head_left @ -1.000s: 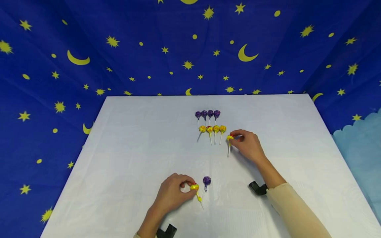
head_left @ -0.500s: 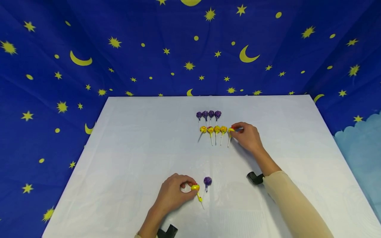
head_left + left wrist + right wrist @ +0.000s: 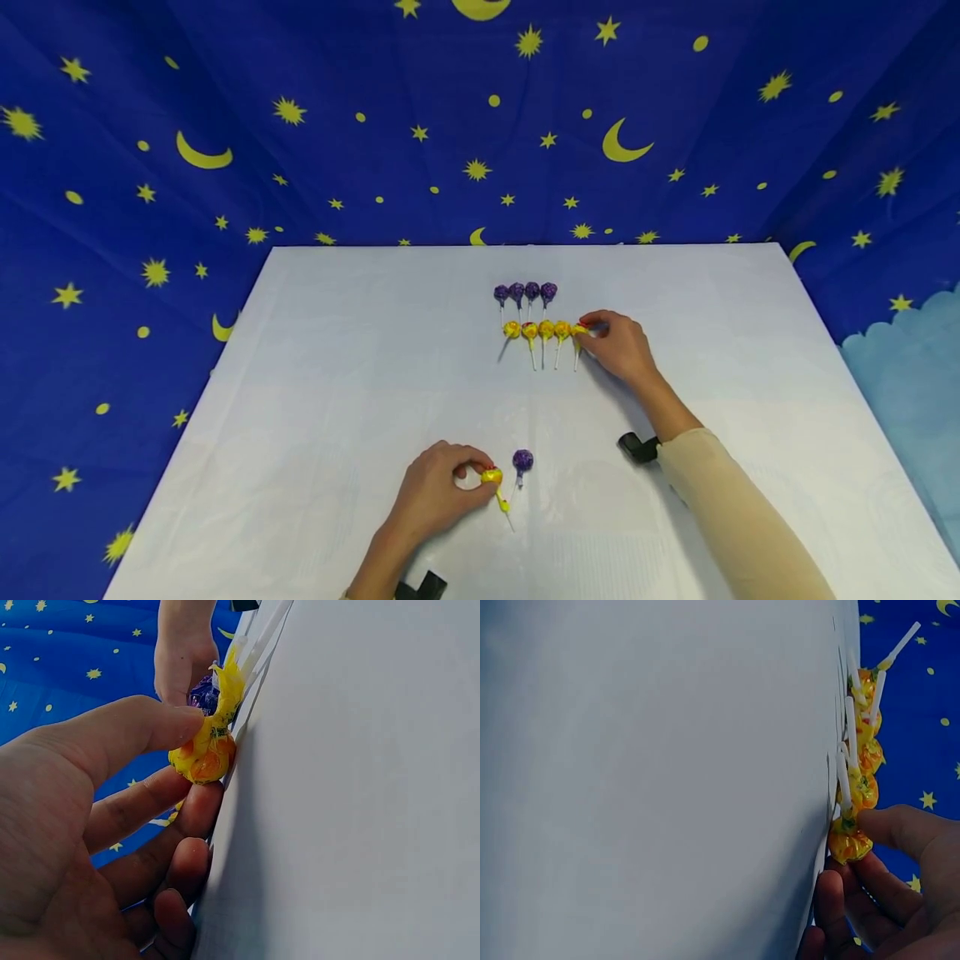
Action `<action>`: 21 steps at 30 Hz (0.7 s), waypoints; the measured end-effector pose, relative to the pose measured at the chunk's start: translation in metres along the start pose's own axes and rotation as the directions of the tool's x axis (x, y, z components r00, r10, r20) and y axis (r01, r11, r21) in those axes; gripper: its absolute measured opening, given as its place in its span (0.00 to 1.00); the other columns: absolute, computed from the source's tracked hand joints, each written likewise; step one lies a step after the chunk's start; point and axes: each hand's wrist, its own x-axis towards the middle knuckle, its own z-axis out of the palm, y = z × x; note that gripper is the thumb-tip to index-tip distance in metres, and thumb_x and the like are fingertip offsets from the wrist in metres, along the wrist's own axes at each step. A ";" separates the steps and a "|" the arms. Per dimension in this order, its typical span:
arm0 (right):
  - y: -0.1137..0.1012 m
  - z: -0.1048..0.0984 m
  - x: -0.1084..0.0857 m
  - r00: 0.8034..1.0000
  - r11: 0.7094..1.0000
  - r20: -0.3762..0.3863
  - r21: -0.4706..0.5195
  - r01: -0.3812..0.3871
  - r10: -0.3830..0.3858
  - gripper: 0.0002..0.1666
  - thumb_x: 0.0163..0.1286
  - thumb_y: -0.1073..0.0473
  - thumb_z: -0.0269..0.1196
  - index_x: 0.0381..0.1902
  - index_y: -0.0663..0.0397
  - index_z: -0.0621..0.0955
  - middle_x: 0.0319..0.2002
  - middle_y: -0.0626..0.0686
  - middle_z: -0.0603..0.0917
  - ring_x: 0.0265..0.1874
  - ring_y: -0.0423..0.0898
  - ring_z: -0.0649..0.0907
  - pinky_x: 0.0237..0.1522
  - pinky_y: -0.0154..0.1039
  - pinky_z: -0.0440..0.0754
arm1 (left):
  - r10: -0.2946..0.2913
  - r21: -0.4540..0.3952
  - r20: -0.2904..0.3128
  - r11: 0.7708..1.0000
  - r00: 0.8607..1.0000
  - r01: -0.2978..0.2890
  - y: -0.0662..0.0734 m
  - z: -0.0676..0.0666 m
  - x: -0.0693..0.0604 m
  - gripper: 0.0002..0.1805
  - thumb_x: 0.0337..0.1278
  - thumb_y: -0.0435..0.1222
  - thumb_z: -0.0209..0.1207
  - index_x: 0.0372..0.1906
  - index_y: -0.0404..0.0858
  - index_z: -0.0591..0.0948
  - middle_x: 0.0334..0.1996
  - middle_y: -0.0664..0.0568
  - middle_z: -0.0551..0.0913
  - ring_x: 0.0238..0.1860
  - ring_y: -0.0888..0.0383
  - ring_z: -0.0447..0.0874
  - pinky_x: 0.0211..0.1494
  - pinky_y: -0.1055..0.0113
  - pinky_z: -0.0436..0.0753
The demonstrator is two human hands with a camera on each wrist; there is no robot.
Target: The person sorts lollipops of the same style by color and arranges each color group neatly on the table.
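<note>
My right hand (image 3: 621, 346) pinches a yellow lollipop (image 3: 850, 844) by its head at the right end of a row of yellow lollipops (image 3: 546, 330). Its white stick points toward me. Behind that row lies a row of purple lollipops (image 3: 532, 291). Nearer to me, my left hand (image 3: 441, 487) pinches another yellow lollipop (image 3: 204, 756) between thumb and fingers, its stick slanting down to the right in the head view. A single purple lollipop (image 3: 522, 460) lies just right of it on the white table, apart from the left fingers.
The white table (image 3: 337, 358) reaches back to a blue curtain (image 3: 420, 100) with yellow stars and moons. Black wrist mounts sit under both forearms, the right mount (image 3: 637, 447) near the sleeve.
My right hand has moved away from me and slightly left, bringing its yellow lollipop beside the end of the yellow row. My left hand has stayed in place.
</note>
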 end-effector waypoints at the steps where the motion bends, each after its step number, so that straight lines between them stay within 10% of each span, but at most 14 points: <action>1: 0.000 0.000 0.000 1.000 1.000 0.000 0.004 -0.001 0.001 0.21 0.64 0.52 0.66 0.52 0.56 0.81 0.43 0.57 0.83 0.35 0.51 0.78 0.37 0.46 0.72 | -0.002 0.000 0.000 1.000 1.000 0.002 0.000 0.000 0.000 0.07 0.47 0.49 0.70 0.34 0.60 0.85 0.26 0.68 0.78 0.27 0.65 0.70 0.29 0.69 0.69; 21: -0.004 -0.001 -0.008 0.993 0.993 -0.116 -0.113 0.018 -0.031 0.36 0.67 0.38 0.58 0.59 0.61 0.73 0.45 0.59 0.80 0.36 0.53 0.79 0.36 0.50 0.75 | 0.009 -0.012 -0.032 1.000 0.999 -0.010 -0.001 0.003 0.000 0.08 0.47 0.51 0.70 0.33 0.60 0.85 0.25 0.69 0.76 0.26 0.66 0.69 0.29 0.70 0.68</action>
